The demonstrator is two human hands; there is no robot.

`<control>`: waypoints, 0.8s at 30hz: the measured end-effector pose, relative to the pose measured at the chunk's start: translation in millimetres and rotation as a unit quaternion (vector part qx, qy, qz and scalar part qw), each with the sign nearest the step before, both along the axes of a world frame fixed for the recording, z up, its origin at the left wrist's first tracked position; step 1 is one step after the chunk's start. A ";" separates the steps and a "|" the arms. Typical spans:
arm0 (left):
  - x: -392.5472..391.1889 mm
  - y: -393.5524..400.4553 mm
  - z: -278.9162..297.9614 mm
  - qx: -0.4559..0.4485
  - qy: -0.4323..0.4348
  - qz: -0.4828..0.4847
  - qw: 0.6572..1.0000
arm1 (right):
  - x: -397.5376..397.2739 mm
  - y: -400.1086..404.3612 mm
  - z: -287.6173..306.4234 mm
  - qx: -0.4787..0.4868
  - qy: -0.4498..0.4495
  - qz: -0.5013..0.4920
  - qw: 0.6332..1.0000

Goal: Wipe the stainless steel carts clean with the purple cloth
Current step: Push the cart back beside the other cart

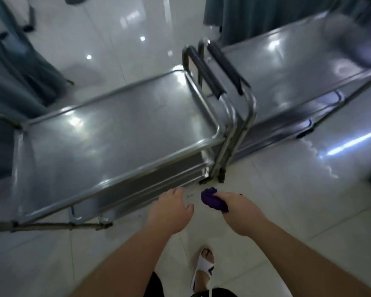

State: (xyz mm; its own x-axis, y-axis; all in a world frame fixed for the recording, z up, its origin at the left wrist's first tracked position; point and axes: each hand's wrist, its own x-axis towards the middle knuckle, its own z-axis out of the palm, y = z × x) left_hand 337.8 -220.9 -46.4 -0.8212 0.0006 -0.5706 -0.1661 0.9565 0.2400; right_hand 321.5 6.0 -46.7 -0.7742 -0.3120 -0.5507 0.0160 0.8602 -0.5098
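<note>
Curtains (19, 67) of dull teal hung at the far left as I watched the feed, their hems reaching the glossy white tiled floor (287, 211). To their right stood the left cart (116, 133), a stainless steel trolley with a rimmed top tray and lower shelves below it, its near edge running diagonally toward me. At its right end rose a handle with a dark grip (206, 71), and just beside it stood the matching handle (229, 67) of the right cart (298, 71), the two carts meeting end to end. More teal curtain (255, 16) hung behind the right cart at the far side.

Nearer to me, the left hand (169, 211) hovered just off the near edge of the left cart with its fingers spread and relaxed, holding nothing; whether a fingertip touched the rim I could not tell. Beside it, a little apart, the right hand (242, 211) was clenched around the purple cloth (212, 199), bunched into a wad that stuck out from the fist above the floor, clear of both carts. Below, a foot in a white sandal (205, 264) stood on the tiles.
</note>
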 end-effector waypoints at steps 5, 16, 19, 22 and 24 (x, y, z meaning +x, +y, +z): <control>-46.5 13.6 36.8 0.082 -0.004 0.071 0.994 | -30.8 23.6 33.3 -0.059 0.027 -0.073 0.995; -204.2 2.3 55.8 0.109 0.018 0.083 0.990 | -190.3 44.2 104.5 -0.058 0.099 -0.089 0.989; -245.3 -1.3 63.3 0.103 0.031 0.089 0.990 | -245.0 47.5 125.5 -0.061 0.145 -0.067 0.985; -272.6 -2.5 72.3 0.104 0.044 0.101 0.989 | -296.4 44.2 139.8 -0.080 0.169 -0.035 0.982; -284.7 -2.6 73.8 0.098 0.051 0.111 0.988 | -330.0 39.5 144.1 -0.086 0.179 0.002 0.980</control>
